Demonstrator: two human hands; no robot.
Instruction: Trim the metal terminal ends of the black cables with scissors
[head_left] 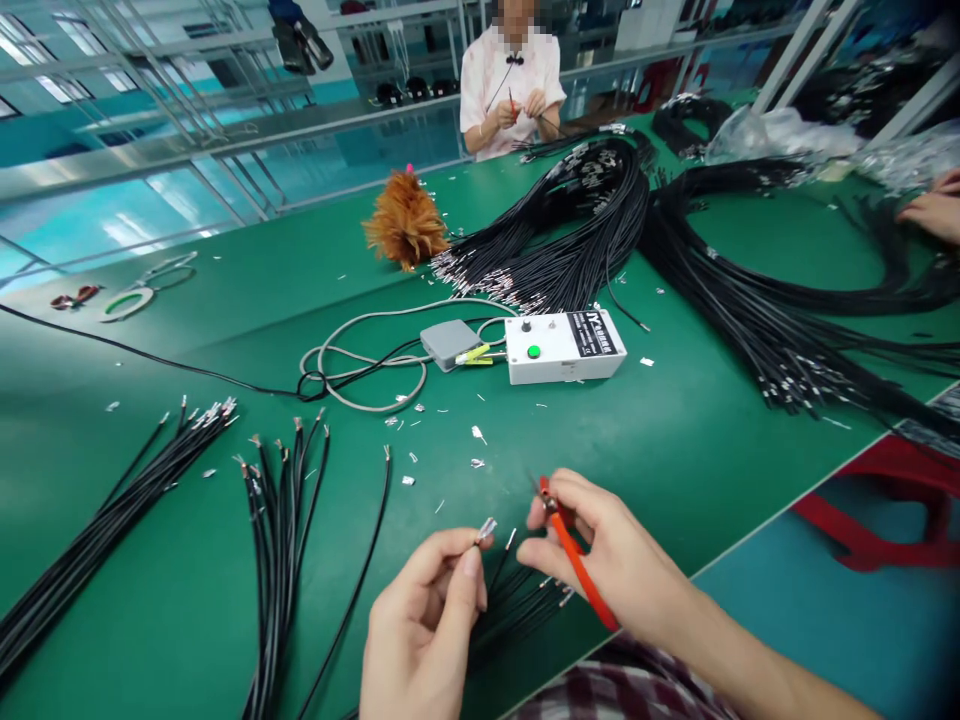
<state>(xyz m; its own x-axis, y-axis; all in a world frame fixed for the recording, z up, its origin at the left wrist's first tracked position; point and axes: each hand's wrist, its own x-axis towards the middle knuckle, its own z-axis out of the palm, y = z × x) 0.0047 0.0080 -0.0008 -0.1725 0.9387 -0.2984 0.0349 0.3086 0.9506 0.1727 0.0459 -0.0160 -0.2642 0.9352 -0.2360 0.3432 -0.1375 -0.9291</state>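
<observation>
Pinched between the thumb and forefinger of my left hand (424, 625) is a cable end (487, 530), its silvery foil sticking out past the fingertips. My right hand (611, 545) is wrapped round snips with orange-red handles (581, 570). Their thin tip points up and left, apart from the foil end. Below and between my hands lie more black cables (514, 605), partly hidden by the left hand. To the left, a single black cable (373, 545) lies beside a small bunch of stripped black cables (277, 560).
A white control box (566, 365) with a green button and a grey block (450, 343) stand mid-table. Large cable bundles (562, 225) lie behind. A feather duster (405, 222), foil scraps and another cable bundle (127, 530) are around. A co-worker (510, 85) sits opposite; another person's hand (937, 208) shows right.
</observation>
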